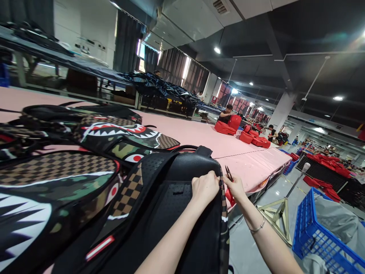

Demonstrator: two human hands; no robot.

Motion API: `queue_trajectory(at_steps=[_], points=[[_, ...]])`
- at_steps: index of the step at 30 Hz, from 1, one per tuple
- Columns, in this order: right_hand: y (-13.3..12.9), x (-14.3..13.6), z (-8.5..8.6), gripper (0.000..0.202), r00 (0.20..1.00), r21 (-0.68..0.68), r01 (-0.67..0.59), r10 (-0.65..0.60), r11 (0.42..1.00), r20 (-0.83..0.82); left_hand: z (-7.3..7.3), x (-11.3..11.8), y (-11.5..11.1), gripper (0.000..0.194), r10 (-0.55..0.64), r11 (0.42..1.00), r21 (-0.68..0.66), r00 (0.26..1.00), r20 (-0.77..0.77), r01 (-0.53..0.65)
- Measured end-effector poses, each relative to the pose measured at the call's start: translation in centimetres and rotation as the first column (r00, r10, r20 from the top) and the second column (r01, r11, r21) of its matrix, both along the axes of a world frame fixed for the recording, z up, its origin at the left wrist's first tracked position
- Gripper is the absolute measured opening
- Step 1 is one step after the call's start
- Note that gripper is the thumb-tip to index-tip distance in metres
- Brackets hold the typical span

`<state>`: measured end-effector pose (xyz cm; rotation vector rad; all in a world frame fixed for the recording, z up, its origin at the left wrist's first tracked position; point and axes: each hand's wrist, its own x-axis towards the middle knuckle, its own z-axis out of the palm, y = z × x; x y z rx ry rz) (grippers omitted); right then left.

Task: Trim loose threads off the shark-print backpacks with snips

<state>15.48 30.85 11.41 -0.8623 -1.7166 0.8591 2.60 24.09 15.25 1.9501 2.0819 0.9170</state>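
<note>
A black backpack (162, 213) with a checkered and camouflage trim lies in front of me, its padded back and straps facing up. With its fingers closed, my left hand (205, 189) grips the backpack's edge near the top right corner. Just right of that edge, my right hand (235, 186) holds dark thread snips (228, 173), their points directed upward. The fingertips of both hands are close together at the seam, and what lies between them is too small to make out. More backpacks with shark-mouth prints (57, 190) lie to the left.
The pink-covered table (182, 129) runs ahead, with red bags (228, 126) and a person (225, 114) at its far end. Beyond the table's right edge, a metal stand (278, 213) and a blue crate (310, 228) holding grey material stand on the floor.
</note>
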Motion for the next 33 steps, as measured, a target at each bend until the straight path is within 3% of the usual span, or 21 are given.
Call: queue_trajectory(at_steps=[8,21,25,29,33], points=[[-1.7,-0.2,0.1,0.023,0.991,0.07,0.09,-0.097,0.993,0.097,-0.2,-0.1,-0.6,0.029,0.014,0.999,0.04,1.0,-0.006,-0.014],[-1.5,-0.3,0.3,0.028,0.994,0.066,0.046,-0.052,0.997,0.092,-0.4,0.0,-0.7,0.027,0.032,0.998,0.057,0.999,-0.011,-0.031],[-2.5,-0.2,0.4,0.026,0.992,0.082,0.089,-0.096,0.993,0.087,-0.4,0.0,-0.8,0.027,0.04,0.997,0.068,0.999,-0.017,-0.038],[-5.0,0.7,0.5,0.028,0.957,0.21,0.222,-0.254,0.952,0.14,-0.4,0.0,-1.0,0.027,0.043,0.995,0.09,0.999,-0.016,-0.041],[-7.6,1.9,0.3,0.023,0.913,0.367,0.233,-0.333,0.901,0.237,-0.5,0.0,-1.2,0.027,0.036,0.994,0.102,0.999,-0.011,-0.035]])
